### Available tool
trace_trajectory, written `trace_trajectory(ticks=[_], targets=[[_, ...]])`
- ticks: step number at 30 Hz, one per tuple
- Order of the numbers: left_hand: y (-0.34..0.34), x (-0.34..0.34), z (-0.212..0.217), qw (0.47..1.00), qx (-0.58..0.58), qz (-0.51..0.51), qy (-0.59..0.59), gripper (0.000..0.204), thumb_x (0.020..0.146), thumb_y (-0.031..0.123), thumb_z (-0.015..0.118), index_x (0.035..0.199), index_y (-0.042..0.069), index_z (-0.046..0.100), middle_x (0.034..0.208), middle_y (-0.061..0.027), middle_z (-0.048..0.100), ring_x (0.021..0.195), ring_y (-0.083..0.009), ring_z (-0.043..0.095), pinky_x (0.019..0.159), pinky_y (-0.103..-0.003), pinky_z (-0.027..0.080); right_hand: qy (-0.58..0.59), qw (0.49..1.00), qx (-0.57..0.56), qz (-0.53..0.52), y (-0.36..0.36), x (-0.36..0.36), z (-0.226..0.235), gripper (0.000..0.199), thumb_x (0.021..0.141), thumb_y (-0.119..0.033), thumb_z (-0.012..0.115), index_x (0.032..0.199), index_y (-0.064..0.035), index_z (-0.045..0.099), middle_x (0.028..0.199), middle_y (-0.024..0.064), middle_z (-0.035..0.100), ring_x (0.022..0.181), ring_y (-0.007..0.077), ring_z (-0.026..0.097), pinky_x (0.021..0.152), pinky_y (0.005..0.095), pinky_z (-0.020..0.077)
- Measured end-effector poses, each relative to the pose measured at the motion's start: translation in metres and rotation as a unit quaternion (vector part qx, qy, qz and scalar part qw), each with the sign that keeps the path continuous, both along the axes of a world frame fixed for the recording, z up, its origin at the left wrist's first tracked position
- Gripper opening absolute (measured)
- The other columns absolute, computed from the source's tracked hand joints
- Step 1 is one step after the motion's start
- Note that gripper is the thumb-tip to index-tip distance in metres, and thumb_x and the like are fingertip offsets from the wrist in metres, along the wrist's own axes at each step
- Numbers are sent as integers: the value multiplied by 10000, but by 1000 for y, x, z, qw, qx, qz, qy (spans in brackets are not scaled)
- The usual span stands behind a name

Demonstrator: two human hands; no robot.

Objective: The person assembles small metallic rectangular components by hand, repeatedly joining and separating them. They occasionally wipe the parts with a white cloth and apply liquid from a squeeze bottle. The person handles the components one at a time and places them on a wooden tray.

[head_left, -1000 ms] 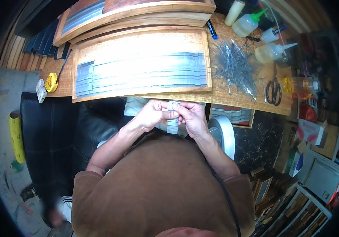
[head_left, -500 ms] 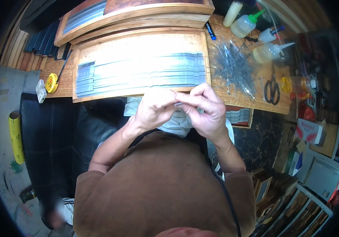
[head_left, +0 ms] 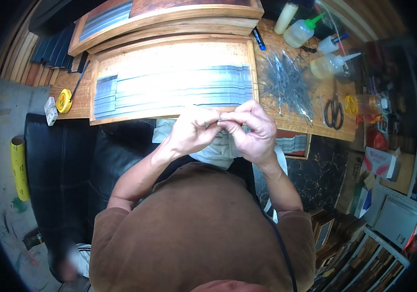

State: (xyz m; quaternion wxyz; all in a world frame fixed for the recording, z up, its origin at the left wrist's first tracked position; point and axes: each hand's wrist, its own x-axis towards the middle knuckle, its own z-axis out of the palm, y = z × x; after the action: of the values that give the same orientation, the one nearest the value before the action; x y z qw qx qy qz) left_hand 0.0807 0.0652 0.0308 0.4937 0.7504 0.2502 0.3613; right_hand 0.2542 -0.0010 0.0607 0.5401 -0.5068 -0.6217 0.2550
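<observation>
My left hand (head_left: 195,127) and my right hand (head_left: 253,127) meet fingertip to fingertip just off the front edge of the wooden tray. Both are closed in a pinch on a small thin dark piece (head_left: 223,120); most of it is hidden by the fingers, and its kind is too small to tell. Beyond the hands, the shallow wooden tray (head_left: 255,58) lies on the table, with rows of thin grey strips (head_left: 169,95) in its front part. Strong light washes out the middle of the tray. Right of it is a heap of fine dark grey strands or strips (head_left: 286,82).
More wooden trays (head_left: 179,24) are stacked behind. On the table (head_left: 342,100) are scissors (head_left: 334,113), a blue marker (head_left: 259,39), squeeze bottles (head_left: 300,32) and a yellow tape measure (head_left: 64,100). A black leather seat (head_left: 57,165) stands left; a drawer of grey strips (head_left: 293,144) shows below right.
My fingertips have shifted slightly and drawn together around the small piece, which now shows between them. The tray and the things on the table have stayed put.
</observation>
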Motion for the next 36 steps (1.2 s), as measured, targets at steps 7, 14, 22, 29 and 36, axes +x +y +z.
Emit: trace_trajectory(ticks=[7, 14, 22, 29, 36], targets=[[-42, -45, 0, 979, -189, 6, 69, 193, 955, 82, 769, 1143, 48, 801, 738, -91, 724, 650, -38, 536, 609, -253, 481, 45, 993, -71, 85, -22, -27, -25, 164, 906, -101, 833, 1047, -22, 805, 864, 69, 641, 731, 147, 616, 652, 275, 496], [-65, -68, -44, 965, -255, 37, 50, 152, 983, -22, 724, 1120, -59, 779, 951, -51, 793, 866, -66, 678, 777, -233, 566, 67, 985, -128, 99, -28, -49, -46, 140, 887, 19, 768, 1016, -13, 811, 857, 68, 655, 720, 145, 620, 632, 279, 494], [-70, -63, -41, 967, -236, 92, -1, 127, 981, 55, 751, 1084, -8, 790, 812, -56, 776, 718, -45, 630, 648, -239, 514, 77, 974, -164, 136, -20, -46, -39, 157, 893, -4, 766, 1044, -14, 806, 884, 77, 664, 747, 166, 637, 670, 283, 509], [-70, -69, -46, 980, -172, 83, 63, 115, 968, 60, 769, 1056, -12, 784, 704, -99, 692, 624, -46, 554, 582, -246, 477, 53, 985, -112, 123, -24, -47, -51, 155, 901, -29, 783, 1052, 0, 800, 897, 85, 676, 769, 160, 648, 672, 285, 516], [-68, -72, -33, 979, -163, 112, 39, 138, 957, 31, 759, 1084, -9, 793, 795, -150, 745, 664, -86, 646, 611, -262, 514, 99, 971, -166, 139, -22, -48, -41, 210, 879, -32, 832, 1085, -5, 802, 915, 73, 688, 767, 141, 651, 674, 268, 518]])
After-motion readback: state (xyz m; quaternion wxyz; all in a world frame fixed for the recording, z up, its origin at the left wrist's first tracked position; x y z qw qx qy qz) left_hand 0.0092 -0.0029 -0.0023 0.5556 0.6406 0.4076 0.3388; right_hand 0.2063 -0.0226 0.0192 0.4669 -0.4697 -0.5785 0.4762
